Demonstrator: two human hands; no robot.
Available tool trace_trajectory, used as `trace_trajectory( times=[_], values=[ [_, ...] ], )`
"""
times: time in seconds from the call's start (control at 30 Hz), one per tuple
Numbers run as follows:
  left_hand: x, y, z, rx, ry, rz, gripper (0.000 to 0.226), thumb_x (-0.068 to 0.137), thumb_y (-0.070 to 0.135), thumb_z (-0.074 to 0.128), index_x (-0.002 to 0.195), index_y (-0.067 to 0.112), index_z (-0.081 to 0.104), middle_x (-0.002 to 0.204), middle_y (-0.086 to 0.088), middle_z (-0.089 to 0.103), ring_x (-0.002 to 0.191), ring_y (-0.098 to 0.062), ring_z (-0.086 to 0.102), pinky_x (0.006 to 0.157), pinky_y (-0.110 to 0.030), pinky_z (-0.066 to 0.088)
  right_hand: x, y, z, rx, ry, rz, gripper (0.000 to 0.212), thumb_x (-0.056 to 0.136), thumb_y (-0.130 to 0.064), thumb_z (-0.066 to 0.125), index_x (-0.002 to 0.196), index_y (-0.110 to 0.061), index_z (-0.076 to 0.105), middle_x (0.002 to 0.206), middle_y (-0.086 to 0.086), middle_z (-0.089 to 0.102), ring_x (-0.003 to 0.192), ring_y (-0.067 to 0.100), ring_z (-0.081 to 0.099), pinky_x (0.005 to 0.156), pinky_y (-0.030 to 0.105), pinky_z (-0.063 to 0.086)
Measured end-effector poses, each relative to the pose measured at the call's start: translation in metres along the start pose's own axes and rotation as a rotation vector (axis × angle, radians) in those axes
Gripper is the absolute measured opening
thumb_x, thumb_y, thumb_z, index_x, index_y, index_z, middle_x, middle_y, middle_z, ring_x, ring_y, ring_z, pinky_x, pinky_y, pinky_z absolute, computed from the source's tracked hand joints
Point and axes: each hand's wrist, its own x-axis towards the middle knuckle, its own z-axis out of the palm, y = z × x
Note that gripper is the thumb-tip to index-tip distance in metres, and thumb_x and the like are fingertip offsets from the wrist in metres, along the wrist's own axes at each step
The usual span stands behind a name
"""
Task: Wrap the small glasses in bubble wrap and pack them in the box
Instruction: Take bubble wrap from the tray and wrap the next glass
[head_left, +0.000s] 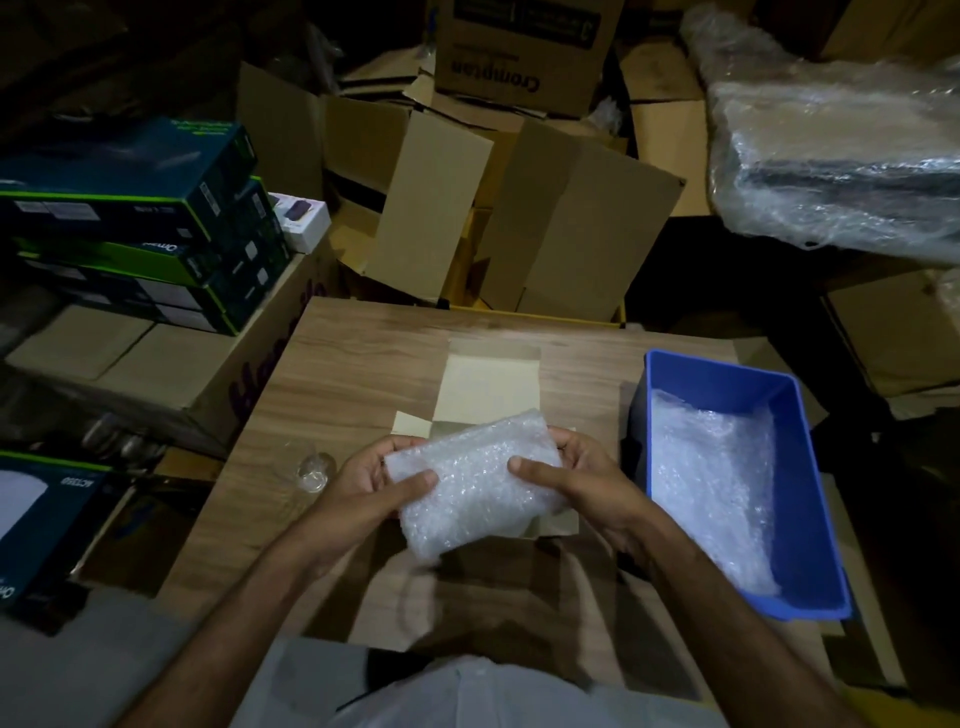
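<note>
Both forearms reach forward from my pale shirt over the wood-grain desk (332, 374). My left hand (374, 480) and right hand (576, 480) each grip one end of a folded sheet of white bubble wrap (472, 478), thumbs pressed on top and fingers curled beneath, so the sheet is held taut and level between them, probably for wrapping. I cannot tell whether a glass is already inside the fold. I hold the wrap directly above the small open beige cardboard box (488, 384), whose lid flap stands back toward the far edge, leaving the mouth free for packing. One small clear glass (314, 470) lies on the desk just beside my left hand, unwrapped and within easy reach, presumably the next piece to be handled. To my right sits a blue rectangular plastic tub (795, 431) holding more loose bubble wrap (711, 483), placed near as a ready supply. Stacked cartons surround the desk.
</note>
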Motion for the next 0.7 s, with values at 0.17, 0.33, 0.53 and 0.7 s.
trace_trajectory(
  times=[0.17,0.33,0.53,0.7],
  values=[
    [-0.001,-0.005,0.005,-0.143,0.025,-0.068,0.036,0.083,0.0,0.077,0.114,0.0,0.059,0.108,-0.019,0.073,0.096,-0.026,0.073,0.077,-0.035,0.063,0.005,0.006,-0.001,0.12,-0.02,0.086,0.07,0.07,-0.016,0.091,0.133,-0.018,0.061,0.129,0.005,0.069,0.117,0.027,0.068,0.093,0.045,0.059],
    [-0.004,0.003,0.006,0.026,-0.264,-0.165,0.048,0.089,0.001,0.071,0.131,0.004,0.048,0.116,-0.017,0.074,0.109,-0.033,0.071,0.089,-0.039,0.06,0.009,0.015,0.011,0.345,0.029,0.032,0.069,0.078,-0.018,0.085,0.139,-0.014,0.054,0.136,0.013,0.065,0.121,0.033,0.065,0.101,0.052,0.053],
    [0.005,0.005,0.021,0.008,0.009,0.055,0.051,0.094,0.004,0.065,0.135,0.022,0.04,0.112,-0.012,0.075,0.095,-0.033,0.075,0.071,-0.049,0.063,0.003,0.024,0.027,0.284,0.088,0.033,0.064,0.087,-0.016,0.079,0.141,-0.022,0.047,0.132,0.015,0.066,0.112,0.03,0.071,0.088,0.044,0.06],
    [0.003,-0.011,0.018,-0.003,-0.003,0.115,0.061,0.093,-0.005,0.063,0.143,0.027,0.049,0.129,-0.008,0.065,0.104,-0.033,0.073,0.076,-0.046,0.063,-0.002,0.038,0.029,0.084,0.15,-0.109,0.06,0.088,0.002,0.072,0.13,-0.023,0.036,0.111,0.018,0.069,0.093,0.028,0.075,0.073,0.037,0.062]
  ],
)
